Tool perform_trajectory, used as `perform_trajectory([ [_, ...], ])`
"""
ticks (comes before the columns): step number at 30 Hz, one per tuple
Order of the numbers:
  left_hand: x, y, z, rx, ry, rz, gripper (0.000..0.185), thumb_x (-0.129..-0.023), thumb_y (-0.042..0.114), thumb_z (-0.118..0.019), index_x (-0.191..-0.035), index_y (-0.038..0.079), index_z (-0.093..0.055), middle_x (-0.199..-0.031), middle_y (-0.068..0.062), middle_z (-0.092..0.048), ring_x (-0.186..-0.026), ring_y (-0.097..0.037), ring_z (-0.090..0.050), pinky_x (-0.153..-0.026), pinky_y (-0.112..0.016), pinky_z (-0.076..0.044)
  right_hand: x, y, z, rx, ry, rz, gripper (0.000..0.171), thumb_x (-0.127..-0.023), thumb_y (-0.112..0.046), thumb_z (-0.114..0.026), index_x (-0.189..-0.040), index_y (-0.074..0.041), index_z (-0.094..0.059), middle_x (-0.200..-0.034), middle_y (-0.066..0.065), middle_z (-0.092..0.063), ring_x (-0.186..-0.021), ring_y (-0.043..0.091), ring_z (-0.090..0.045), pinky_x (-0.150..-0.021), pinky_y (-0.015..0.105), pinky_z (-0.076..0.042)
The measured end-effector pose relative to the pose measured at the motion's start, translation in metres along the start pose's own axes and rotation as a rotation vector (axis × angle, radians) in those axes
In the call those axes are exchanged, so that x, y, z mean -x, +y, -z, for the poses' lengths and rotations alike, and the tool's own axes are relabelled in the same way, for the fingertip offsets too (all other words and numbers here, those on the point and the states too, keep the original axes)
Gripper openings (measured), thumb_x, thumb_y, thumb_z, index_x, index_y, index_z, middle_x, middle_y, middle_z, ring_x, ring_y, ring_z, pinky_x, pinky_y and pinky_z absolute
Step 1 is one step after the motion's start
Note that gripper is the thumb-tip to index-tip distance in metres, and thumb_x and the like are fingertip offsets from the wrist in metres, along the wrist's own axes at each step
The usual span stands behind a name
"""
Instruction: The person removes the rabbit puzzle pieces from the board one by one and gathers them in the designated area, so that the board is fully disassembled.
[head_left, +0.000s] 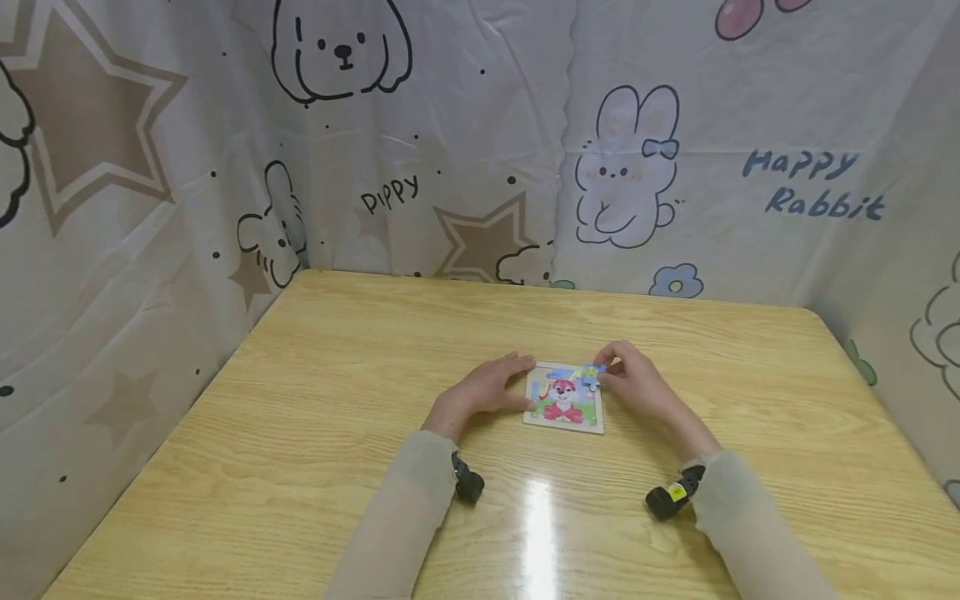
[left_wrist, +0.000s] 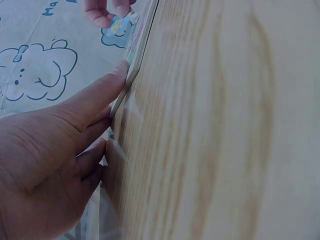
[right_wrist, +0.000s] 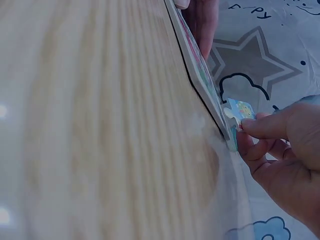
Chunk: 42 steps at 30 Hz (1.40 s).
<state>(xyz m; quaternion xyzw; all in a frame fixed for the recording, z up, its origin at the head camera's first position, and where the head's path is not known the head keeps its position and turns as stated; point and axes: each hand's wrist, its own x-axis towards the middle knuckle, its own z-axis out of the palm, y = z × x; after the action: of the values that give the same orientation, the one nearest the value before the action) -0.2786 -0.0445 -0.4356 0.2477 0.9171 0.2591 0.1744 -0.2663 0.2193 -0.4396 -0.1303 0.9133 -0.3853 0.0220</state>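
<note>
A small square jigsaw puzzle (head_left: pixel 563 412) lies flat on the table, showing a pink and white cartoon animal on green and blue, inside a pale frame. My left hand (head_left: pixel 487 385) holds the board at its left side, the thumb on the lower left edge and the fingers by the upper left corner. Between thumb and fingers, my right hand (head_left: pixel 634 382) pinches a blue and yellow puzzle piece (head_left: pixel 592 374) over the board's upper right corner. The right wrist view shows that piece (right_wrist: pixel 243 111) tilted up at the board's edge; the fingertips behind it are partly hidden.
The wooden table (head_left: pixel 360 358) stretches around the board on all sides. A white curtain (head_left: pixel 465 142) printed with cartoon animals and stars hangs behind and beside it. Black wrist cameras are strapped at both sleeves. A bright reflection lies on the tabletop in front.
</note>
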Motion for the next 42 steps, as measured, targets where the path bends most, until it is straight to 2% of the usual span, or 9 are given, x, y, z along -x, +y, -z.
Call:
perform_trajectory([
  [17,-0.001,-0.002,0.0,0.018,0.001,0.0,0.073,-0.083,0.041,-0.067,-0.146,0.024,-0.033,-0.154,0.007,-0.027,-0.146,-0.016,-0.014,-0.119,-0.039,-0.015,0.019,0.018,0.023,0.042,0.03,-0.047,0.016,-0.091,0.001,-0.053,-0.106,-0.002,-0.05,-0.115,0.017,-0.051,-0.104,0.033,-0.057,-0.089,0.044,-0.051],
  [28,0.001,-0.001,0.0,0.032,0.002,-0.008,0.072,-0.084,0.039,-0.067,-0.146,0.024,-0.034,-0.154,0.008,-0.028,-0.146,-0.015,-0.014,-0.119,-0.038,-0.015,0.021,0.021,0.028,0.063,0.019,-0.05,0.015,-0.09,0.003,-0.053,-0.104,0.0,-0.05,-0.111,0.018,-0.05,-0.102,0.033,-0.057,-0.087,0.043,-0.05],
  [42,0.0,-0.003,-0.002,0.029,0.005,-0.01,0.072,-0.084,0.04,-0.067,-0.146,0.024,-0.034,-0.154,0.006,-0.028,-0.146,-0.016,-0.015,-0.119,-0.038,-0.016,0.015,0.027,0.03,0.068,-0.067,-0.013,0.017,-0.09,0.002,-0.053,-0.106,0.005,-0.054,-0.1,0.018,-0.053,-0.089,0.021,-0.05,-0.074,0.024,-0.043],
])
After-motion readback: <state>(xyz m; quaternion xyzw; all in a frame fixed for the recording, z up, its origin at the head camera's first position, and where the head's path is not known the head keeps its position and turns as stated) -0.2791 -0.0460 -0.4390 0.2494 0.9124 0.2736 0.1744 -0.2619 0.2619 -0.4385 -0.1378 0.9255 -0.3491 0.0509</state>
